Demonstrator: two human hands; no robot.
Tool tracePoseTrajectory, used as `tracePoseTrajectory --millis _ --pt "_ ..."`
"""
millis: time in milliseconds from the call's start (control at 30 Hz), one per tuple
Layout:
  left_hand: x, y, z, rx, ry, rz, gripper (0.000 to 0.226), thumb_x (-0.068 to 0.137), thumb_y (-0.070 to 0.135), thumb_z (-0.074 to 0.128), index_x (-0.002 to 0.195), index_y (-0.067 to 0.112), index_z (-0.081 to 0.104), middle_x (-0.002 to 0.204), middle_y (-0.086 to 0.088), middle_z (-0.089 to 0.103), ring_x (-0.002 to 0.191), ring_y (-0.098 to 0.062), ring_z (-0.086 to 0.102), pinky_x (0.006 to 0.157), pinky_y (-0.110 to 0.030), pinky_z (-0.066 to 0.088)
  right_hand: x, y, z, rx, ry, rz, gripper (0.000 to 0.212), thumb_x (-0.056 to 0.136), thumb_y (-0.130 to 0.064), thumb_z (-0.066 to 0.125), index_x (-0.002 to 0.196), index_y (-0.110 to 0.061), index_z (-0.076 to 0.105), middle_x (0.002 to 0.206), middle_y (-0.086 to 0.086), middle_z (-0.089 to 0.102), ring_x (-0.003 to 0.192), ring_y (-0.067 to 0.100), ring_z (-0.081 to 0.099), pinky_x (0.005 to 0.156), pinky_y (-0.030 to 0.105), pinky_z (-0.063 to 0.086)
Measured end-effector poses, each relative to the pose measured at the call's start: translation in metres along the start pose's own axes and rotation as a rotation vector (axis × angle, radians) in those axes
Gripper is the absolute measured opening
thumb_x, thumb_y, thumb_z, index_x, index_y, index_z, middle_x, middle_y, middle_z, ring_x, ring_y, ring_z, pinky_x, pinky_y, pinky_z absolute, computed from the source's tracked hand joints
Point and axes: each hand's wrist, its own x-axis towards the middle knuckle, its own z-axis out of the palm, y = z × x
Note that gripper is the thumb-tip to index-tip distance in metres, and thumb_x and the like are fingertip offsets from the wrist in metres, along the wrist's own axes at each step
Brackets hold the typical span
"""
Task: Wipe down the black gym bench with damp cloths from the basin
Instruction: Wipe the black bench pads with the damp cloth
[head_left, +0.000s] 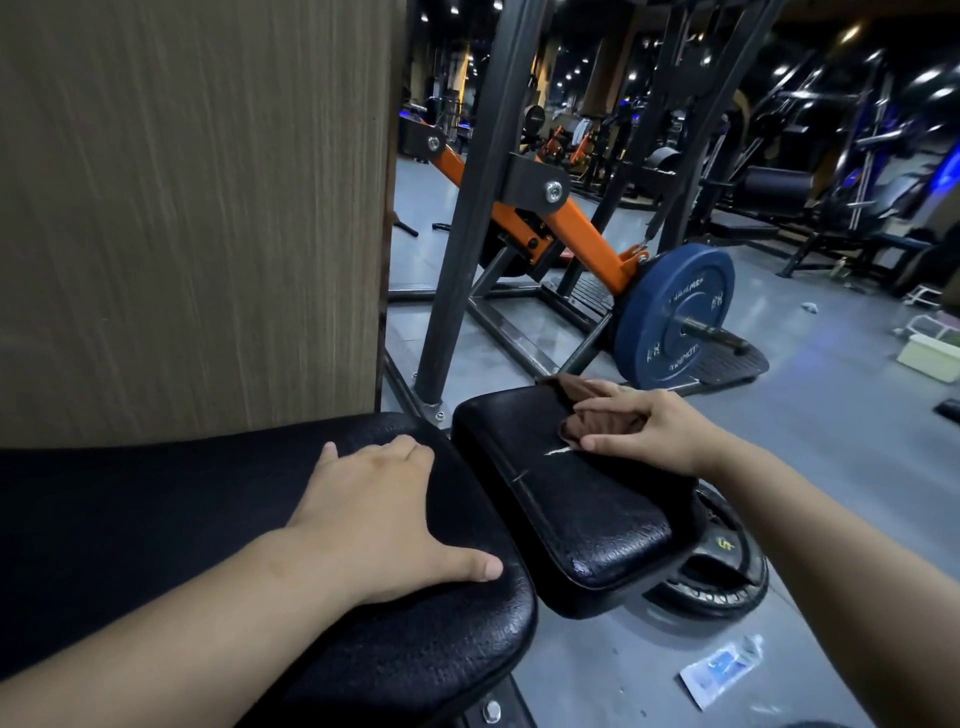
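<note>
Here left hand (384, 514) rests on bench (130, 519); right hand (649, 431) clutches cloth (597, 423).

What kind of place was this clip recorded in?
A gym, probably a commercial one: a blue weight plate on an orange-armed machine, the padded black bench, and rows of more machines behind.
</note>
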Motion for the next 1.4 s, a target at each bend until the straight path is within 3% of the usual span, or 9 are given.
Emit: tracePoseTrajectory --millis 100,333,567,767,900,1100,1233,1400 --pt "-0.001 0.0 -0.001 -0.007 -0.005 -0.003 0.125 0.047 0.102 0.042 0.147 0.027 0.034 0.144 0.018 0.04 0.134 -0.011 0.041 0.12 -0.052 0.018 -0.028 0.006 0.002 0.076 0.029 -0.043 0.058 0.062 -0.059 0.082 0.116 -0.042 0.071 0.143 -0.02 0.05 0.139 -0.004 0.035 0.118 0.025 0.021" --pt "-0.001 0.001 -0.002 0.031 -0.014 -0.005 0.128 0.046 0.104 0.036 0.15 0.029 0.031 0.149 0.018 0.037 0.137 -0.011 0.039 0.119 -0.052 0.02 -0.071 0.014 0.008 0.206 0.094 -0.079 0.048 0.068 -0.025 0.088 0.114 -0.025 0.074 0.133 -0.015 0.06 0.13 -0.009 0.046 0.111 0.01 0.027" --pt "-0.003 0.001 -0.003 0.028 -0.026 -0.016 0.128 0.048 0.103 0.039 0.15 0.028 0.03 0.153 0.016 0.034 0.139 -0.014 0.038 0.119 -0.056 0.019 -0.088 0.009 0.035 0.26 0.326 -0.058 0.038 0.069 -0.018 0.089 0.103 -0.031 0.077 0.127 -0.012 0.065 0.126 -0.001 0.053 0.113 0.025 0.035" --pt "-0.004 0.001 -0.002 -0.002 -0.015 -0.008 0.123 0.048 0.103 0.041 0.145 0.028 0.038 0.147 0.014 0.04 0.134 -0.016 0.044 0.117 -0.059 0.02 -0.11 -0.025 0.064 0.032 0.455 -0.128 0.04 0.07 -0.042 0.079 0.108 -0.03 0.075 0.126 -0.02 0.063 0.125 -0.002 0.05 0.107 0.018 0.036" --pt "-0.002 0.002 -0.001 0.015 -0.022 -0.02 0.123 0.046 0.103 0.041 0.142 0.027 0.042 0.144 0.01 0.043 0.132 -0.02 0.047 0.115 -0.06 0.023 -0.115 -0.062 0.095 -0.146 0.472 -0.213 0.047 0.075 -0.05 0.069 0.115 -0.025 0.073 0.13 -0.012 0.063 0.124 0.005 0.052 0.109 0.022 0.034" --pt "-0.001 0.002 -0.003 0.037 -0.012 -0.01 0.123 0.049 0.102 0.042 0.142 0.023 0.043 0.146 0.007 0.043 0.133 -0.021 0.045 0.114 -0.061 0.023 -0.104 -0.087 0.11 -0.272 0.434 -0.187 0.045 0.084 -0.054 0.058 0.119 -0.028 0.07 0.135 -0.011 0.061 0.127 0.014 0.052 0.108 0.026 0.032" --pt "0.001 0.0 -0.006 0.046 -0.009 0.004 0.123 0.048 0.102 0.043 0.14 0.021 0.046 0.145 0.005 0.044 0.135 -0.02 0.043 0.113 -0.065 0.02 -0.089 -0.098 0.106 -0.302 0.328 -0.157 0.048 0.086 -0.056 0.052 0.122 -0.029 0.068 0.139 -0.009 0.058 0.13 0.02 0.05 0.108 0.039 0.039" --pt "-0.003 -0.004 -0.007 0.008 0.014 0.027 0.117 0.055 0.099 0.044 0.141 0.021 0.044 0.146 0.004 0.043 0.137 -0.02 0.037 0.113 -0.069 0.013 -0.05 -0.118 0.09 -0.254 0.097 -0.135 0.029 0.092 -0.045 0.059 0.12 -0.041 0.067 0.147 -0.01 0.049 0.135 0.015 0.039 0.109 0.031 0.034"
